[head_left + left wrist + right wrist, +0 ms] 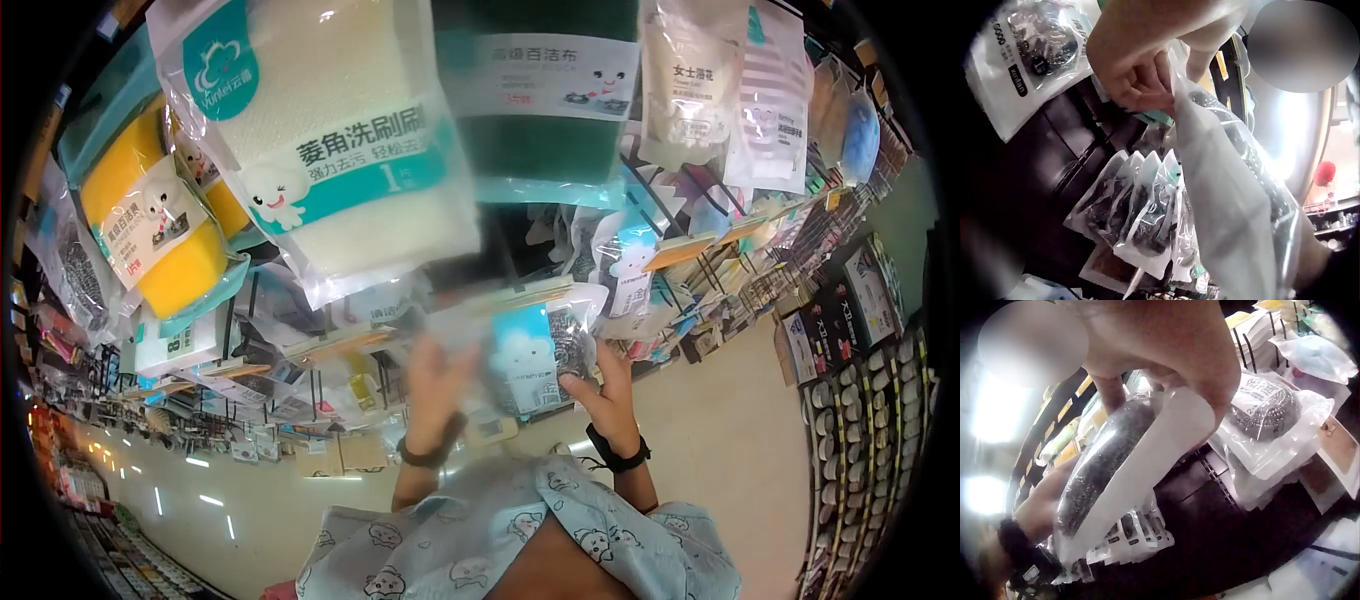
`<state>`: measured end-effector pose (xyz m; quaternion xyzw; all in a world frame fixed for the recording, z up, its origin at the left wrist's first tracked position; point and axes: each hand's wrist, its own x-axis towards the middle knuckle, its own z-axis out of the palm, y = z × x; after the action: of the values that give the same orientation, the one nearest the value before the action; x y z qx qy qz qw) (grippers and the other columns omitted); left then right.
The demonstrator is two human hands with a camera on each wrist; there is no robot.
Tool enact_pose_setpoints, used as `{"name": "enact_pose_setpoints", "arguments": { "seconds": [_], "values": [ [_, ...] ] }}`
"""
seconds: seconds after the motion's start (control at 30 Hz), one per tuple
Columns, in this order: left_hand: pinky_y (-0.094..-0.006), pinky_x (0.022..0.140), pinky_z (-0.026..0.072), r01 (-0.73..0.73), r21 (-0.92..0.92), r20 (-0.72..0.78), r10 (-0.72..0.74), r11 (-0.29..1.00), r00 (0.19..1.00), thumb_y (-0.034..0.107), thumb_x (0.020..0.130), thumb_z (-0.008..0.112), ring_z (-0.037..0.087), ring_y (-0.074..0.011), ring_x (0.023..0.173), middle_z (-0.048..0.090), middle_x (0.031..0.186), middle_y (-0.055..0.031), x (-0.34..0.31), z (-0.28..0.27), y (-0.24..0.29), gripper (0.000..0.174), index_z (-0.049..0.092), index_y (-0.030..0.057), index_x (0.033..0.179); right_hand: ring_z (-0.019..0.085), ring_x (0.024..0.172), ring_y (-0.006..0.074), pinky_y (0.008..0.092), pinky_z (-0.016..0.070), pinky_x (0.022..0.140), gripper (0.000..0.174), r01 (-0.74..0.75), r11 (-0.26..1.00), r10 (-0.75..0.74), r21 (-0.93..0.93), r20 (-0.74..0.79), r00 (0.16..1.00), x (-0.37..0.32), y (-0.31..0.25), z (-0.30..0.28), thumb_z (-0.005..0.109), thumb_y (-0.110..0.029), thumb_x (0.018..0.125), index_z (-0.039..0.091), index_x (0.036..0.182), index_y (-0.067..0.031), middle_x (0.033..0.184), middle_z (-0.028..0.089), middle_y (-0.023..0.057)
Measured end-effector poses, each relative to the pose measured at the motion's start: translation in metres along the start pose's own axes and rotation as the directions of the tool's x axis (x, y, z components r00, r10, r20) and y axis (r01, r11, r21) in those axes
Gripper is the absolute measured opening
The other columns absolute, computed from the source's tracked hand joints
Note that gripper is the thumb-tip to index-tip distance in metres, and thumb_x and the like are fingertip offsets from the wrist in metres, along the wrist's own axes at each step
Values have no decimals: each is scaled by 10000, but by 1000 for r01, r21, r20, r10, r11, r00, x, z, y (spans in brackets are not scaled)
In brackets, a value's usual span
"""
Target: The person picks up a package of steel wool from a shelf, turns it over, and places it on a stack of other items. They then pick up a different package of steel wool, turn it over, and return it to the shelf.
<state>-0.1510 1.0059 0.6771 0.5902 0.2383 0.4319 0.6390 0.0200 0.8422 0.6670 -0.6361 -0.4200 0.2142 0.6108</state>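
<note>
A clear and white pack of steel scouring pads [535, 360], with a blue cloud print, is held up in front of the shelf. My right hand [605, 400] grips its right side, thumb on the front face. On the other side is my left hand [437, 390], motion-blurred in the head view. In the left wrist view the left hand [1147, 62] pinches the edge of the pack [1229, 187] between curled fingers and thumb. The right wrist view shows the dark mesh pads through the plastic of the pack [1110, 456], with the right hand [1172, 350] over its top end.
Above hang a large white sponge pack [370, 190], a green scouring cloth pack [540, 110] and yellow sponges [150, 210]. Similar scourer packs [1147, 212] hang on hooks behind the hands. A pale floor [730, 430] and another rack [860, 450] lie to the right.
</note>
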Motion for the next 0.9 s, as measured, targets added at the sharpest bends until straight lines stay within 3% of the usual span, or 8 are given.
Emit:
{"name": "enact_pose_setpoints", "arguments": {
  "seconds": [0.2,0.3,0.37,0.47,0.57,0.67,0.77,0.9],
  "values": [
    [-295,761,527,-35,9,42,35,999,999,59,932,690,632,-118,833,686,921,-11,17,18,23,181,675,19,1109,664,1038,242,352,479,949,502,42,995,-42,-91,3,999,-2,0,-9,757,-176,869,617,1293,52,1128,719,149],
    [-280,873,511,-6,-2,-40,6,1000,999,30,869,714,654,-137,989,709,1071,-62,26,32,38,296,670,3,1161,654,896,235,344,492,823,515,71,993,-70,-98,14,997,3,2,-12,761,-227,878,613,1290,43,1006,703,162],
    [-262,846,507,-48,-51,-95,43,997,995,9,816,723,649,-129,932,701,1020,-44,29,45,49,294,681,-2,1107,614,714,237,357,487,660,545,129,979,-129,-158,11,992,6,-1,-14,758,-305,886,608,1293,25,838,664,181],
    [-248,832,501,-67,51,-118,72,996,990,-1,804,729,645,-121,910,697,992,-36,40,44,49,275,690,-4,1077,588,665,250,366,461,621,524,171,971,-175,-167,-11,984,10,2,-12,761,-331,885,621,1240,28,774,634,172],
    [-238,812,498,-76,137,-118,92,988,989,-22,795,738,637,-113,898,694,972,-30,43,47,52,263,696,-5,1054,583,646,266,375,457,613,509,92,984,-96,-155,-15,995,12,4,-11,765,-345,884,624,1205,23,757,617,173],
    [-236,791,500,-138,192,-124,163,972,979,-34,789,752,631,-105,883,694,949,-25,41,54,62,246,701,-6,1028,605,763,250,366,479,728,434,38,979,-33,-198,31,999,14,-5,-15,762,-249,872,623,1174,30,885,681,171],
    [-250,779,505,-296,396,-67,349,869,935,-13,791,779,632,-92,866,706,914,-25,39,42,49,206,715,-10,987,589,648,281,379,470,621,497,159,970,-157,-184,27,987,12,7,-17,769,-339,884,624,1208,9,760,611,167],
    [-264,785,512,-317,491,-25,377,811,926,-11,776,803,640,-95,853,721,890,-26,32,45,55,220,728,-15,982,608,714,297,372,477,668,490,200,961,-195,-193,46,980,8,2,-22,776,-318,872,628,1209,5,840,639,172]
  ]
}}
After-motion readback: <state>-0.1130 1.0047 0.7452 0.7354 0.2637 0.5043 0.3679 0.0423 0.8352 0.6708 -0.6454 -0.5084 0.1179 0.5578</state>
